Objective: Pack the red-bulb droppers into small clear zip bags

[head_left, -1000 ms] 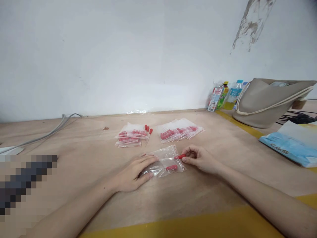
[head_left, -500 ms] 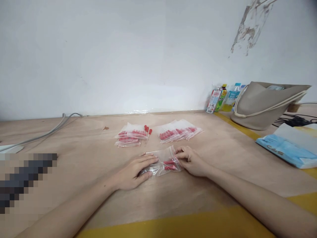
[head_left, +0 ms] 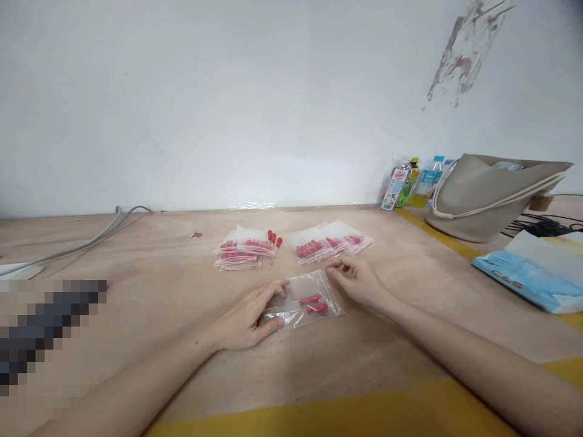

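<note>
A clear zip bag [head_left: 305, 284] lies flat on the table, with two red-bulbed droppers [head_left: 314, 302] inside. Their bulbs point toward the red-lined zip strip at the bag's right end. My left hand [head_left: 248, 315] rests at the other end, fingers and thumb spread apart over the film. Close to the upper corner of the zip strip is my right hand [head_left: 355, 278], its fingers curled and pressed together. Whether those fingertips pinch the film is hidden. Beyond my hands, filled bags form a left stack [head_left: 239, 258] and a fanned right group [head_left: 337, 243]. Several loose droppers [head_left: 274, 240] lie between them.
At the right stand a grey bag [head_left: 487, 200] with a cord handle, a drink carton [head_left: 394, 188], bottles [head_left: 426, 185] and a blue tissue pack [head_left: 523, 279]. A grey cable [head_left: 98, 235] crosses the left side. Yellow tape [head_left: 273, 417] runs along the front.
My right hand has moved slightly up and away from the zip strip's middle toward its upper corner. The bag lies flatter. My left fingers have drawn back and bent a little.
</note>
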Available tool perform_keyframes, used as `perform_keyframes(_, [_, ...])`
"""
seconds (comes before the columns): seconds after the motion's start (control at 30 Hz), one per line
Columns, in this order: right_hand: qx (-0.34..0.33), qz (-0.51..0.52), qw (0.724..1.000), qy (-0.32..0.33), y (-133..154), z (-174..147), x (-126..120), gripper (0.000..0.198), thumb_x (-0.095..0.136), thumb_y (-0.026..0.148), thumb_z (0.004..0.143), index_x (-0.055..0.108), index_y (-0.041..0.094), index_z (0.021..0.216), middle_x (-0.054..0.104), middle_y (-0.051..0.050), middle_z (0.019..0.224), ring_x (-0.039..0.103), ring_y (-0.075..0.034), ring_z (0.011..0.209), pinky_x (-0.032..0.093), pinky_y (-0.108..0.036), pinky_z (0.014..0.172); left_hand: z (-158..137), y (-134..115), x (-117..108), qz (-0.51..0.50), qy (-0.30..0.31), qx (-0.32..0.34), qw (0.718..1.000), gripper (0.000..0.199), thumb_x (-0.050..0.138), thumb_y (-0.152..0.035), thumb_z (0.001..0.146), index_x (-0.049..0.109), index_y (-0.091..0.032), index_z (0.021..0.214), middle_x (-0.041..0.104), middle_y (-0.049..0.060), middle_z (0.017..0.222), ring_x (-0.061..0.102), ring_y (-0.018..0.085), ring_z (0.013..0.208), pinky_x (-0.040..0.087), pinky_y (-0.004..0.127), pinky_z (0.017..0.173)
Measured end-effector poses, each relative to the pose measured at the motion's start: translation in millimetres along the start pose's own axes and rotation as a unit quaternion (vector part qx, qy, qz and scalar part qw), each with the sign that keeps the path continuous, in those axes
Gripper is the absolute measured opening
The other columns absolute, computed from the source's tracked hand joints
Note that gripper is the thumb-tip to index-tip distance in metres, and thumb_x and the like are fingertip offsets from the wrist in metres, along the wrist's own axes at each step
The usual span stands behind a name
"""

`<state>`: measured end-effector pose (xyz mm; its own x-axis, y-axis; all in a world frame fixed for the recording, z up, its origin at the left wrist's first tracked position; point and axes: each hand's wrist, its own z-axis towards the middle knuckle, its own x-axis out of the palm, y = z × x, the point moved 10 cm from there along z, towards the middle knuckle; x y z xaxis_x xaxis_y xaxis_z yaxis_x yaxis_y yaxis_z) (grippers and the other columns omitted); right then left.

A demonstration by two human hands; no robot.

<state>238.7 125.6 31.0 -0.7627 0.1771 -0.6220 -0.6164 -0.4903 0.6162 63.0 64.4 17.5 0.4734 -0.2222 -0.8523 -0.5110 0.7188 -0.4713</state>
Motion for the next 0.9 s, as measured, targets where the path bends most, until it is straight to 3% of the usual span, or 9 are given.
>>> perform_keyframes(0.1, [-0.051, -0.066, 0.995, -0.059, 17.3, 25.7, -8.3, 0.015, 0.049, 0.019, 0.076, 0.063, 0.017, 0.081, 0.062, -0.004, 0.076, 0.054, -0.016, 0.076, 0.040, -0.027, 0.071, 0.2, 0.3, -0.5, -0.013, -0.001, -0.013, 1.000, 0.015, 0.048, -0.030, 0.085, 0.043, -0.020, 0.095, 0.039, 0.011, 0.134, 0.040, 0.026, 0.119, 0.038, 0.039, 0.092])
perform_keyframes(0.17, [-0.068, -0.116, 0.990, -0.040, 27.1, 48.3, 4.3, 0.016, 0.049, 0.018, 0.075, 0.065, 0.015, 0.080, 0.062, -0.006, 0.078, 0.054, -0.016, 0.080, 0.039, -0.025, 0.073, 0.8, -1.1, -1.2, -0.015, 0.000, -0.015, 1.000, 0.013, 0.048, -0.030, 0.085, 0.042, -0.020, 0.090, 0.041, 0.011, 0.132, 0.040, 0.025, 0.119, 0.039, 0.038, 0.091])
perform_keyframes(0.33, [0.034, -0.230, 0.969, 0.086, 17.1, 100.7, 60.6, 0.026, 0.043, 0.025, 0.080, 0.068, 0.018, 0.085, 0.065, -0.009, 0.096, 0.056, -0.019, 0.093, 0.036, -0.030, 0.083, 1.1, -4.5, -1.6, -0.013, 0.013, -0.018, 1.000, 0.009, 0.045, -0.029, 0.087, 0.042, -0.020, 0.087, 0.041, 0.010, 0.132, 0.038, 0.023, 0.121, 0.037, 0.035, 0.092])
perform_keyframes(0.5, [0.103, -0.222, 0.964, 0.103, 7.2, 124.9, 95.9, 0.031, 0.046, 0.038, 0.080, 0.068, 0.018, 0.087, 0.065, -0.013, 0.101, 0.055, -0.027, 0.100, 0.032, -0.042, 0.087, 1.0, -5.7, -1.0, -0.024, 0.012, -0.009, 1.000, 0.011, 0.039, -0.028, 0.090, 0.044, -0.019, 0.085, 0.045, 0.010, 0.129, 0.036, 0.022, 0.123, 0.036, 0.034, 0.094])
perform_keyframes(0.6, [0.134, -0.186, 0.968, 0.101, 0.6, 128.4, 107.9, 0.024, 0.053, 0.037, 0.075, 0.069, 0.020, 0.081, 0.066, -0.011, 0.099, 0.056, -0.027, 0.098, 0.032, -0.044, 0.089, 0.6, -4.2, -0.2, -0.025, 0.006, -0.007, 1.000, 0.006, 0.043, -0.024, 0.088, 0.043, -0.020, 0.084, 0.044, 0.010, 0.130, 0.038, 0.022, 0.122, 0.037, 0.034, 0.093])
perform_keyframes(0.7, [0.159, -0.128, 0.975, 0.084, -3.9, 130.0, 108.9, 0.015, 0.057, 0.029, 0.072, 0.068, 0.019, 0.071, 0.068, -0.009, 0.088, 0.059, -0.024, 0.090, 0.036, -0.040, 0.085, -0.3, -2.2, 0.9, -0.012, 0.007, -0.008, 1.000, 0.005, 0.045, -0.023, 0.087, 0.044, -0.020, 0.091, 0.041, 0.009, 0.133, 0.038, 0.021, 0.122, 0.037, 0.034, 0.094])
perform_keyframes(0.77, [0.165, -0.076, 0.981, 0.066, -4.4, 130.7, 102.5, 0.016, 0.056, 0.027, 0.073, 0.065, 0.016, 0.069, 0.068, -0.008, 0.080, 0.061, -0.021, 0.081, 0.041, -0.035, 0.077, -0.7, -2.2, 0.9, 0.005, 0.008, -0.004, 1.000, 0.016, 0.045, -0.025, 0.087, 0.045, -0.020, 0.103, 0.038, 0.008, 0.135, 0.038, 0.020, 0.122, 0.036, 0.035, 0.097])
perform_keyframes(0.9, [0.153, 0.037, 0.988, 0.006, -6.9, 119.3, 67.3, 0.022, 0.040, 0.030, 0.084, 0.055, 0.015, 0.091, 0.066, -0.005, 0.080, 0.060, -0.011, 0.064, 0.045, -0.023, 0.058, -0.8, 0.1, 3.5, 0.044, 0.026, -0.002, 0.999, 0.037, 0.041, -0.029, 0.090, 0.039, -0.023, 0.126, 0.035, 0.005, 0.139, 0.034, 0.020, 0.126, 0.032, 0.037, 0.102])
